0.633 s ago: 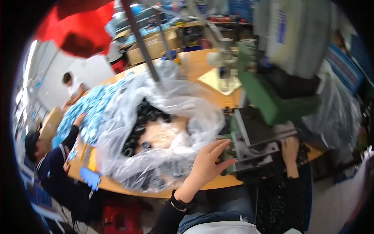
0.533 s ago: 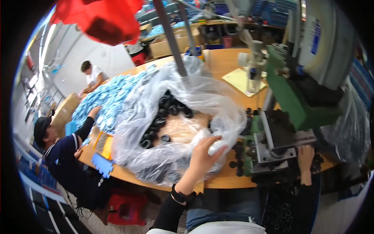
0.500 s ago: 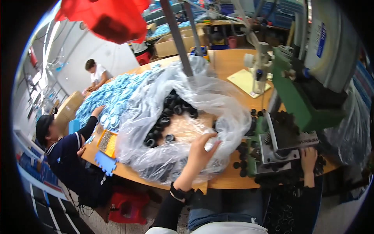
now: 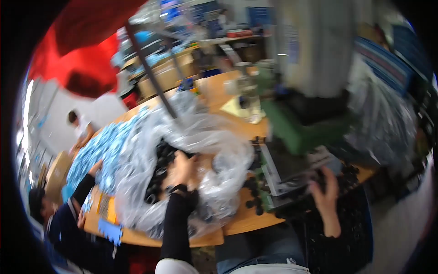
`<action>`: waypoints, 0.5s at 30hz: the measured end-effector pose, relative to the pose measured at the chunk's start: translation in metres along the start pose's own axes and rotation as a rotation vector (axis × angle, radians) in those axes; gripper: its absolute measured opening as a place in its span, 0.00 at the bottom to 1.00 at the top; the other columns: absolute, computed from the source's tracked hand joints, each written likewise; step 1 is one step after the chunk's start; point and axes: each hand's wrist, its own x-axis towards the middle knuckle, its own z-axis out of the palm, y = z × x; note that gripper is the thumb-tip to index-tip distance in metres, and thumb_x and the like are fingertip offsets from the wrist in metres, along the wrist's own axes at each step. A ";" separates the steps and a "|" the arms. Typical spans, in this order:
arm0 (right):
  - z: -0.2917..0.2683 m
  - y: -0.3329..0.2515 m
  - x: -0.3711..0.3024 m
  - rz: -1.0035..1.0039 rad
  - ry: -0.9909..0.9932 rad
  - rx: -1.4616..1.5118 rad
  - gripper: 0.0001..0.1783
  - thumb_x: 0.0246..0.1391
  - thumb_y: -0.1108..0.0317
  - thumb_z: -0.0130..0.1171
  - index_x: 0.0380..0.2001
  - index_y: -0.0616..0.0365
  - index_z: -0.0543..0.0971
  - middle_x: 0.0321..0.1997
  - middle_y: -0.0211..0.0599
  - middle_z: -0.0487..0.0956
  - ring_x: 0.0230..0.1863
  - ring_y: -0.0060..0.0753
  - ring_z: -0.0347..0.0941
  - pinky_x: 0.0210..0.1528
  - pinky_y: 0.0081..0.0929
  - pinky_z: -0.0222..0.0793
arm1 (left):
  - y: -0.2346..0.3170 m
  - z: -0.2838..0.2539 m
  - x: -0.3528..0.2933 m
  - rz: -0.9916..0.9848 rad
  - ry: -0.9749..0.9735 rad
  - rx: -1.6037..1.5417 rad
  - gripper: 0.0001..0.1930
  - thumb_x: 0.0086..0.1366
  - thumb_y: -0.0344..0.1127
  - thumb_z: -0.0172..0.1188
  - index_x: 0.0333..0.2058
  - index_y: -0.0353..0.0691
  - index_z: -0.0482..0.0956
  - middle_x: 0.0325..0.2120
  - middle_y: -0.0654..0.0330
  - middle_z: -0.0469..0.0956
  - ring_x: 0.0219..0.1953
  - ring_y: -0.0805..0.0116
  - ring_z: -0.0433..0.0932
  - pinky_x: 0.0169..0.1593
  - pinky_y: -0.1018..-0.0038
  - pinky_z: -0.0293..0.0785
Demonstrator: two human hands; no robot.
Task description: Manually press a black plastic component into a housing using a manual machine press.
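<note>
Hovering in the head view over the mouth of a clear plastic bag (image 4: pixel 223 137), the left hand (image 4: pixel 183 168) bends its fingers down at the black rings (image 4: pixel 157 180) heaped inside. Blur and the hand itself hide the fingertips, so I cannot tell whether a ring is pinched there. A dark band (image 4: pixel 180 188) circles that wrist. The right hand (image 4: pixel 325 198) is held up at the near right edge of the green press (image 4: pixel 301 130), thumb and forefinger curled close to the metal block (image 4: pixel 321 157); a dark patch shows between them, too smeared to say if anything is gripped. More black pieces (image 4: pixel 254 198) lie loose on the wooden table (image 4: pixel 253 223), between bag and press. Left of the bag spreads a pile of light blue pieces (image 4: pixel 109 146), with a co-worker's hand (image 4: pixel 96 168) at its edge. An orange tray (image 4: pixel 109 208) and a blue mat (image 4: pixel 109 231) sit nearer.
</note>
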 end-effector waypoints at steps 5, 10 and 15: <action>0.042 -0.032 0.025 -0.110 -0.085 0.030 0.19 0.37 0.61 0.68 0.33 0.57 0.76 0.37 0.42 0.74 0.40 0.46 0.70 0.42 0.38 0.64 | -0.008 -0.003 -0.002 0.188 0.069 0.144 0.26 0.48 0.42 0.69 0.37 0.32 0.67 0.35 0.41 0.74 0.41 0.41 0.74 0.42 0.58 0.70; 0.053 -0.043 0.037 -0.242 0.082 -0.074 0.20 0.39 0.60 0.64 0.37 0.56 0.76 0.42 0.40 0.74 0.50 0.42 0.66 0.53 0.39 0.56 | -0.055 -0.027 0.011 0.189 0.031 -0.273 0.23 0.53 0.35 0.67 0.45 0.32 0.72 0.36 0.55 0.77 0.36 0.68 0.77 0.39 0.76 0.72; 0.061 -0.020 0.009 -0.196 0.156 -0.188 0.27 0.42 0.56 0.65 0.45 0.55 0.71 0.45 0.39 0.72 0.52 0.40 0.64 0.58 0.39 0.47 | 0.030 -0.043 -0.087 0.387 -0.094 -0.610 0.24 0.58 0.22 0.58 0.54 0.31 0.64 0.46 0.57 0.70 0.44 0.72 0.72 0.44 0.79 0.69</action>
